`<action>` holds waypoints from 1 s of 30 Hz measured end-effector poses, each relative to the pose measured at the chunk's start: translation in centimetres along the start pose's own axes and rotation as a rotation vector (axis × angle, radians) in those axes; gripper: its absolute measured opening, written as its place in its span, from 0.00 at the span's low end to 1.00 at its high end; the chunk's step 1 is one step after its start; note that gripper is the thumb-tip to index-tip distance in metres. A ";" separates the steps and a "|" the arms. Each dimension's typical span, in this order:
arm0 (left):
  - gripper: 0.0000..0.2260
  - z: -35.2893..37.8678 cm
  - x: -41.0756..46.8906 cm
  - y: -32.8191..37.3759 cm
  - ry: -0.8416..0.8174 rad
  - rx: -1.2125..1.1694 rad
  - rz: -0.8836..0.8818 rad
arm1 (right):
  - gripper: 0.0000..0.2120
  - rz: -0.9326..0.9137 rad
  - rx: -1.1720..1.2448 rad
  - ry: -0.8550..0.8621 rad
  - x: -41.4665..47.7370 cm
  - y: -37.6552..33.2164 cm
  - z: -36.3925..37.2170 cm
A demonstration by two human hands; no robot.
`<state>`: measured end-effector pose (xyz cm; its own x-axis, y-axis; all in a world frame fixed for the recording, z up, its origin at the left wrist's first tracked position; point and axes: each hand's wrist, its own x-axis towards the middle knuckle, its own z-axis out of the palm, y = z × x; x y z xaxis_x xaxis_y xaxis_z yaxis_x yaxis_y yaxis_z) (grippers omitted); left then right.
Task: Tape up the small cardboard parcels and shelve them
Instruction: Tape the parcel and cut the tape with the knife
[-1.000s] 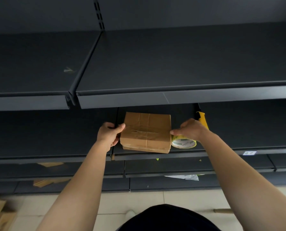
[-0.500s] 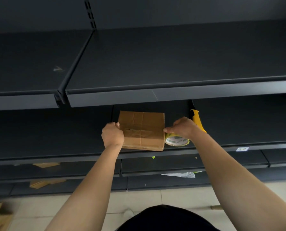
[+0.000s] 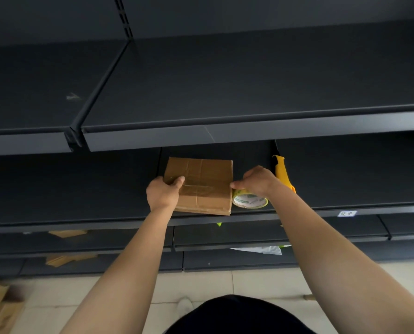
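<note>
Fingers (image 3: 159,183) of the left hand (image 3: 163,192) are curling round the left edge of the small cardboard parcel (image 3: 206,189), and the thumb is lying flat on its top face, so this hand is gripping the parcel. The fingertips are hiding behind the hand, and it is not possible to tell how far they are reaching. The right hand (image 3: 256,180) is closing over the tape roll (image 3: 249,201). Its fingers are bending down round the roll, and the thumb and forefinger are pinching close together just at the right edge of the parcel. The parcel is lying flat on the dark middle shelf (image 3: 80,196), near the front lip. It is a thin brown rectangle with creased card and shiny strips of tape crossing on top. The roll is round, with a pale printed core and a yellowish rim, and it is touching the right side of the parcel. A yellow plastic cutter (image 3: 282,172) is lying behind the right wrist. The shelves are smooth matt metal, and flat cardboard scraps (image 3: 67,233) are resting on a lower shelf.
</note>
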<state>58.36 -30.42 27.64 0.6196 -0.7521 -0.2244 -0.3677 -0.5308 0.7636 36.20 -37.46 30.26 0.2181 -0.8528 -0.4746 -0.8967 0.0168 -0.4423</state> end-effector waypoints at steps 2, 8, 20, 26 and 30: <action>0.16 0.1 -0.1 0.0 0.022 0.020 0.003 | 0.19 0.001 -0.007 -0.012 -0.2 -0.1 0.0; 0.28 0.5 -1.0 1.2 0.061 0.166 -0.002 | 0.19 -0.002 0.025 -0.013 -0.3 0.0 -0.3; 0.21 5.4 -6.8 4.4 -0.038 0.474 0.485 | 0.20 -0.047 0.064 -0.010 0.1 0.5 0.5; 0.28 5.9 -7.0 3.6 -0.084 0.505 0.485 | 0.20 -0.055 0.134 -0.011 0.1 0.4 0.7; 0.28 5.8 -7.2 3.2 -0.141 0.724 0.529 | 0.23 -0.097 0.196 -0.064 -0.4 1.0 0.9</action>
<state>48.70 -28.95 28.19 0.1725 -0.9831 -0.0608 -0.9557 -0.1820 0.2314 35.58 -36.63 29.33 0.3295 -0.8205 -0.4672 -0.7796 0.0428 -0.6249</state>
